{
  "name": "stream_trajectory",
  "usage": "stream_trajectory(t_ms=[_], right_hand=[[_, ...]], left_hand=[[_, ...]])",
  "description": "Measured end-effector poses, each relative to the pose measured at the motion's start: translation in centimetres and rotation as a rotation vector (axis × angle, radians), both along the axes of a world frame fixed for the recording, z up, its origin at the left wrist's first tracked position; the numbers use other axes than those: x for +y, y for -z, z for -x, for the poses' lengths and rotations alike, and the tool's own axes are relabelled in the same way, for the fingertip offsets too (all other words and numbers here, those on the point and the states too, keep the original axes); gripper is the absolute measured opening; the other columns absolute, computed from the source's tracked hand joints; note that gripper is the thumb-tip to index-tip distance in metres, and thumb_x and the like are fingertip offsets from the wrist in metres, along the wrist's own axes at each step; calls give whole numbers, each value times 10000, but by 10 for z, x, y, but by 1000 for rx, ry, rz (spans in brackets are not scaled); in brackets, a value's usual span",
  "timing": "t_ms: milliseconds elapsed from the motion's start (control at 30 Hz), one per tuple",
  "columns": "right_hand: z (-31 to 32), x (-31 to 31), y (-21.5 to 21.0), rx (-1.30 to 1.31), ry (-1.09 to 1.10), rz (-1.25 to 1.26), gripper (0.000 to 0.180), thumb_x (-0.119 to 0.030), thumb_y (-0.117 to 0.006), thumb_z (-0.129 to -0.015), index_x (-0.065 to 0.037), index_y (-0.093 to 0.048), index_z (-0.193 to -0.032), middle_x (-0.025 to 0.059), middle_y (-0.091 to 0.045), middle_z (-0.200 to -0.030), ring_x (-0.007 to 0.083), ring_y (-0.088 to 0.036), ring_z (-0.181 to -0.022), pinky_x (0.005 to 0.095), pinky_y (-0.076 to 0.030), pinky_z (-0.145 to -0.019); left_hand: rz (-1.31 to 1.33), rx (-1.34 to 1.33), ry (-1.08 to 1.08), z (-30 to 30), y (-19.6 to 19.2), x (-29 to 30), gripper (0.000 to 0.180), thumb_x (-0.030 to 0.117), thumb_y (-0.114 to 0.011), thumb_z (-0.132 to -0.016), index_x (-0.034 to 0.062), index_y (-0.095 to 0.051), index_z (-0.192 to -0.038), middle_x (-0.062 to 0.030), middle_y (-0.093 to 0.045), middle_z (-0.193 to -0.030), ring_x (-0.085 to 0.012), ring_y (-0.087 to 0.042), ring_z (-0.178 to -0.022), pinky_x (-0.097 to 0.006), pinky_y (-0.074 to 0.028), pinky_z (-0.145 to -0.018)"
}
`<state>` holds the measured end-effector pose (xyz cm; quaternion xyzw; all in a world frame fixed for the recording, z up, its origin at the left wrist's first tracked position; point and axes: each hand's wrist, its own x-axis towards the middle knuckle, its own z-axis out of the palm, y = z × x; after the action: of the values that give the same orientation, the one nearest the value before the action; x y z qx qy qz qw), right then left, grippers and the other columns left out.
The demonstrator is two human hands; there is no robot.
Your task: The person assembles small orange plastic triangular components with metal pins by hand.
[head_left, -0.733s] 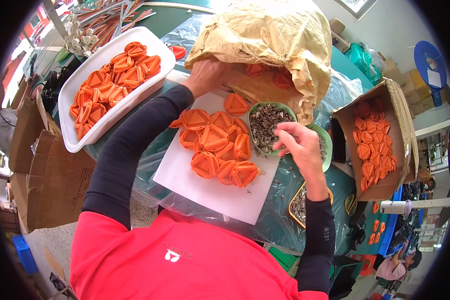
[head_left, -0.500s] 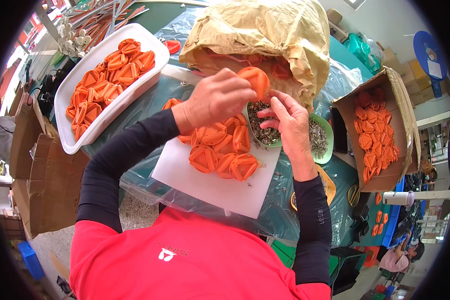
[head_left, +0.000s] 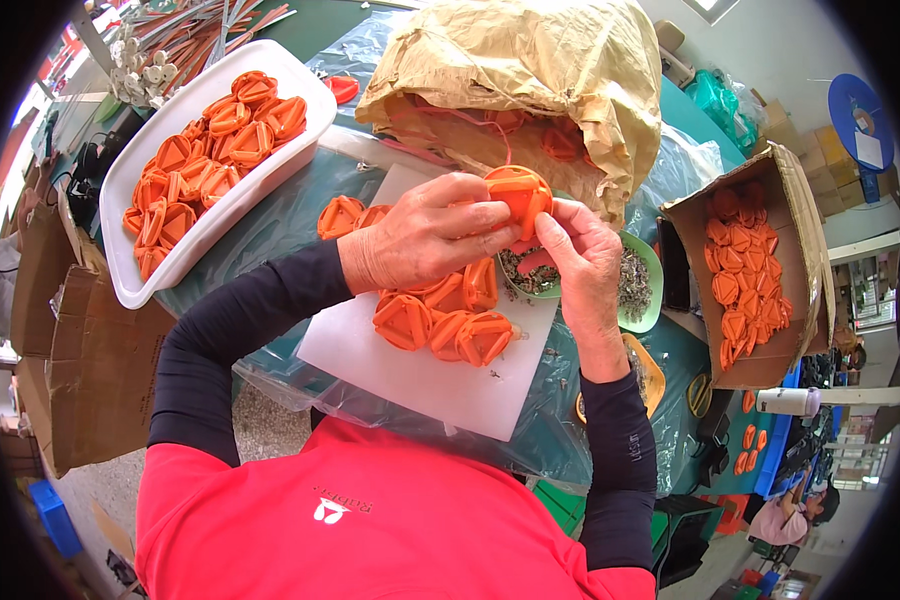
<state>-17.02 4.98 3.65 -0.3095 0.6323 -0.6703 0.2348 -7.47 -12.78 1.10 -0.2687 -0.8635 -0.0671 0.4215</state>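
One round orange plastic part (head_left: 519, 190) is pinched between our left hand (head_left: 420, 232) and right hand (head_left: 584, 255). Similar parts (head_left: 404, 320) lie on our white board (head_left: 410, 388).

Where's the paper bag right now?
In the head view, the paper bag is at top centre, just beyond the left hand, right of the white tub.

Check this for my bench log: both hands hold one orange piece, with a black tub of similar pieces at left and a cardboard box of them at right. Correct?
Black is wrong: the head view shows a white tub at left. The rest stands: left hand and right hand hold one orange piece, with the cardboard box at right.
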Motion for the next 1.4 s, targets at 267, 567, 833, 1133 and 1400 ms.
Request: stream_trajectory(t_ms=[267,567,833,1133,1400], right_hand=[[28,29,-2,-120,74,-109,215,-116,-540,-895,56,-578,-1018,100,-634,-833,161,-646,-675,241,-528,-531],[227,296,29,-118,964,124,244,-128,-564,-883,-6,-527,-1091,98,-612,-994,216,-630,-921,315,-542,-764],[159,245,35,-264,837,-80,320,-123,-567,-875,7,-494,-1159,127,-604,-1044,228,-630,-925,321,-543,-720],[38,70,7,-251,44,-206,308,-157,-518,-912,61,-523,-1129,160,-626,-964,191,-645,-737,272,-538,-571],[15,18,-4,-395,-112,95,279,-122,-528,-917,52,-522,-1135,133,-644,-884,172,-646,-617,252,-530,-498]], left_hand=[[-384,-63,-39,26,9,-12,238,43,-665,-703,45,-635,-939,-115,-588,-1009,-287,-569,-885,-363,-481,-738],[-342,-469,-428,126,47,-64,257,90,-547,-787,72,-612,-1035,-175,-610,-967,-350,-590,-890,-419,-472,-740],[-414,-358,-634,186,82,-57,403,271,-543,-832,95,-557,-1193,-159,-569,-1190,-318,-534,-1090,-422,-409,-909],[-571,-196,-301,131,65,-35,316,104,-660,-748,37,-575,-1044,-169,-589,-975,-311,-584,-889,-377,-476,-744],[-187,19,79,13,0,-7,278,-1,-620,-694,6,-547,-962,-136,-522,-990,-265,-600,-795,-321,-536,-636]])
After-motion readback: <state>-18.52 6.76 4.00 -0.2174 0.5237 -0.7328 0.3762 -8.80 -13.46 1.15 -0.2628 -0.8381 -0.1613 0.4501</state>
